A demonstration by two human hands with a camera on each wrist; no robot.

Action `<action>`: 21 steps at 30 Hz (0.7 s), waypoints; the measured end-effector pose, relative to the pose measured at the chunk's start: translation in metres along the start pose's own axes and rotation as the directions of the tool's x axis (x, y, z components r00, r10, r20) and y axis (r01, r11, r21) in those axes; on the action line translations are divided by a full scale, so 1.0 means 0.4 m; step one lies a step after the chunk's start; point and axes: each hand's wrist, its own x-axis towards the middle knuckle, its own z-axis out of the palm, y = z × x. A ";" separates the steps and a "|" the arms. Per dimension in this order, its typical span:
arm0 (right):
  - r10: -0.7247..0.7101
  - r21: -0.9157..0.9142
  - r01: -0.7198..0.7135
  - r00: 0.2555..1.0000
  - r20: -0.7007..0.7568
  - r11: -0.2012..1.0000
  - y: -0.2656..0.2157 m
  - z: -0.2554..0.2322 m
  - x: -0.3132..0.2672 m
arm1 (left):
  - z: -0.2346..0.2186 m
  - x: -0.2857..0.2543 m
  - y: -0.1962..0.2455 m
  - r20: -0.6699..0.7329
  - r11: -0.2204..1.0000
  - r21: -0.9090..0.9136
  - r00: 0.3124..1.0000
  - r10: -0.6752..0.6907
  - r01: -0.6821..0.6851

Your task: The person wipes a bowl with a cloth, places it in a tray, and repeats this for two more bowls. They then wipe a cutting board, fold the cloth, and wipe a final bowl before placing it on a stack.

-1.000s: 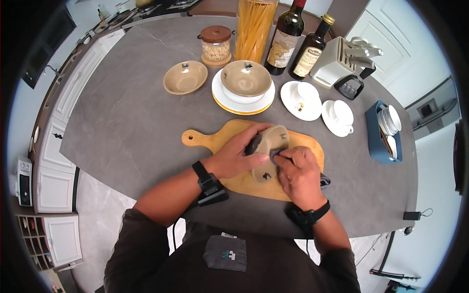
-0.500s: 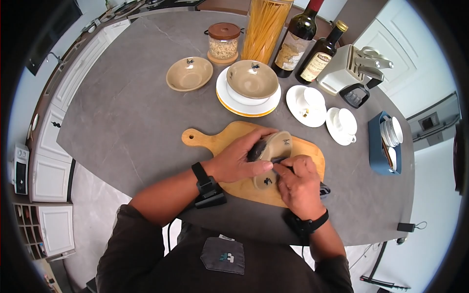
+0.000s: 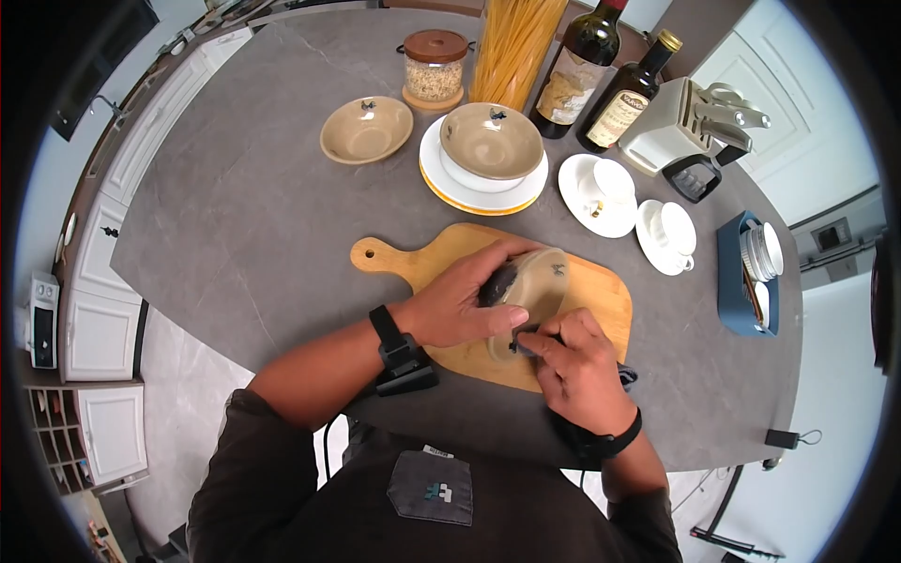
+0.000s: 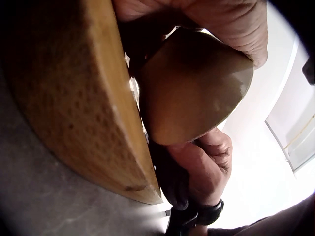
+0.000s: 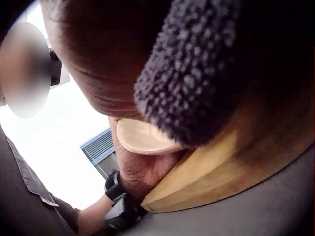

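Note:
A beige bowl (image 3: 546,289) is tilted on its side over the wooden cutting board (image 3: 427,265). My left hand (image 3: 460,302) grips it from the left, thumb over the near rim and fingers behind its outside. With curled fingers, my right hand (image 3: 584,368) holds a dark purple-grey fuzzy cloth (image 5: 189,73) at the bowl's lower inside, close to the near rim. A loose end of the cloth hangs out beyond the right hand's far side. In the left wrist view, the bowl's smooth outside (image 4: 192,93) shows between both hands.
Behind the board stand another beige bowl (image 3: 366,131), stacked plates with a bowl (image 3: 493,145), an oat jar (image 3: 435,75), a pasta container (image 3: 516,56) and two bottles (image 3: 619,103). Two white cups on saucers (image 3: 610,225), a knife block (image 3: 662,127) and a blue bin (image 3: 737,291) are rightward.
My right hand has slid down inside the bowl toward its near rim with the cloth. The left hand keeps its grip, and the bowl stays tilted over the board.

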 end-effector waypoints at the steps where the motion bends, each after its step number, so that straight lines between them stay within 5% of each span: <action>1: -0.020 0.090 0.017 0.999 0.025 0.996 0.000 -0.004 -0.003 | -0.001 -0.001 0.004 0.001 1.000 0.000 1.000 -0.005 0.005; 3: -0.038 0.182 0.029 0.998 0.046 0.983 0.001 -0.007 -0.008 | -0.001 -0.001 0.009 0.015 1.000 -0.021 1.000 -0.022 0.022; 9: 0.081 -0.025 -0.082 0.996 -0.034 0.996 0.005 -0.003 -0.010 | 0.006 -0.001 0.003 0.004 0.998 -0.050 0.999 -0.033 0.033; 15: -0.051 0.219 0.037 0.997 0.058 0.975 -0.005 0.000 -0.005 | -0.003 -0.003 0.005 0.038 0.998 -0.049 0.999 -0.038 0.040; 17: -0.005 0.056 0.006 1.000 -0.021 0.998 0.000 0.003 -0.002 | -0.001 -0.002 0.002 0.029 0.998 -0.051 0.999 -0.043 0.044; 21: 0.026 0.024 -0.025 0.999 -0.028 0.999 -0.004 0.001 0.000 | 0.004 -0.002 0.004 0.017 0.997 -0.067 1.000 -0.025 0.026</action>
